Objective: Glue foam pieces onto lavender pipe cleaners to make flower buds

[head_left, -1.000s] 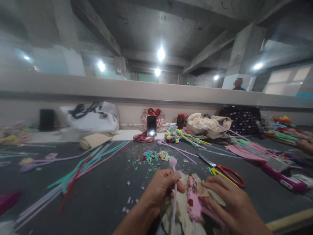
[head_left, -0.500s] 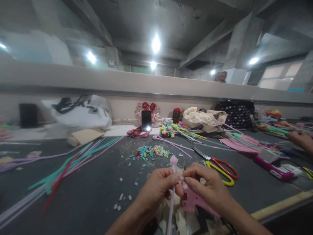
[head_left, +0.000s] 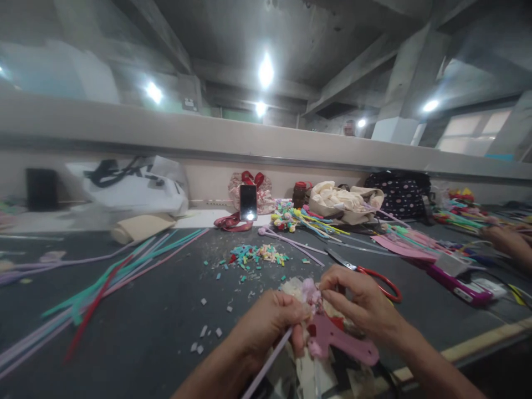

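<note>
My left hand point(head_left: 272, 321) is closed, pinching a lilac pipe cleaner point(head_left: 268, 364) that slants down toward the bottom edge. A lilac tuft point(head_left: 310, 291) shows just past its fingertips, beside the nozzle end of a pink glue gun point(head_left: 343, 341). My right hand point(head_left: 361, 303) is pinched close by, its thumb and forefinger near the tuft; anything between them is too small to make out. The glue gun lies under my hands among pale scraps point(head_left: 313, 379).
Scissors point(head_left: 380, 280) lie to the right. Small cut pieces point(head_left: 257, 256) are heaped ahead, and pipe cleaners point(head_left: 120, 277) spread at the left. A phone point(head_left: 248, 202) stands at the back. Another person's hand point(head_left: 507, 241) is at far right, beyond a purple glue gun point(head_left: 457, 285).
The pipe cleaner has tilted from upright, and its lilac head has come right and down toward the glue gun's nozzle. My right hand has risen slightly, now partly covering the scissors' handles.
</note>
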Demonstrator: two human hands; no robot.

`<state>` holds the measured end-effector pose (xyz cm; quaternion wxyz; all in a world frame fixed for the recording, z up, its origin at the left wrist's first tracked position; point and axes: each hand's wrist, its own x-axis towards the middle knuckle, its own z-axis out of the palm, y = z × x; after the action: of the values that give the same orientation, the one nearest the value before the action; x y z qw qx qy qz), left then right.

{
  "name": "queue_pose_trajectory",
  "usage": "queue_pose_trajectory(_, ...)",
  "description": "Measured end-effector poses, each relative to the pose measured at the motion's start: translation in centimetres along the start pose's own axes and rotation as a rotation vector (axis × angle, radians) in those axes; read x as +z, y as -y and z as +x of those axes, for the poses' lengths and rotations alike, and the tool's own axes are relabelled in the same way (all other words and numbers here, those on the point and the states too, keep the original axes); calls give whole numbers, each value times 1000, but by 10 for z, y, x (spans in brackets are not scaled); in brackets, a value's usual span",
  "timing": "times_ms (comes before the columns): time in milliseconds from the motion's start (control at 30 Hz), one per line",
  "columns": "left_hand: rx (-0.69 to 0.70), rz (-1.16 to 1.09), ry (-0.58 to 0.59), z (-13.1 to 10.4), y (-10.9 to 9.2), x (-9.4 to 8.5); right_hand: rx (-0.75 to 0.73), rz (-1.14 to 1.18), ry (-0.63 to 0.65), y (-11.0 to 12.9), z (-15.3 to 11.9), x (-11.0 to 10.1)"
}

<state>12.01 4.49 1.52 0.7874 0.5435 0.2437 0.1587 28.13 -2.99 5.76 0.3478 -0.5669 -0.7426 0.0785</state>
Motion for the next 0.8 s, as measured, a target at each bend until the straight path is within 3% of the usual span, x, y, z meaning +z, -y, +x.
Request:
queue_pose_trajectory(133, -59, 27, 1, 0, -4, 1, -153, -62, 61, -5, 9, -13)
queue_pose_trajectory(267, -68, 91, 9, 1, -5, 0, -261, -183, 96, -8, 11, -12)
queue_pose_trajectory(800, -16, 128, -13, 1, -2, 0, -287, -376, 65, -10, 8, 4)
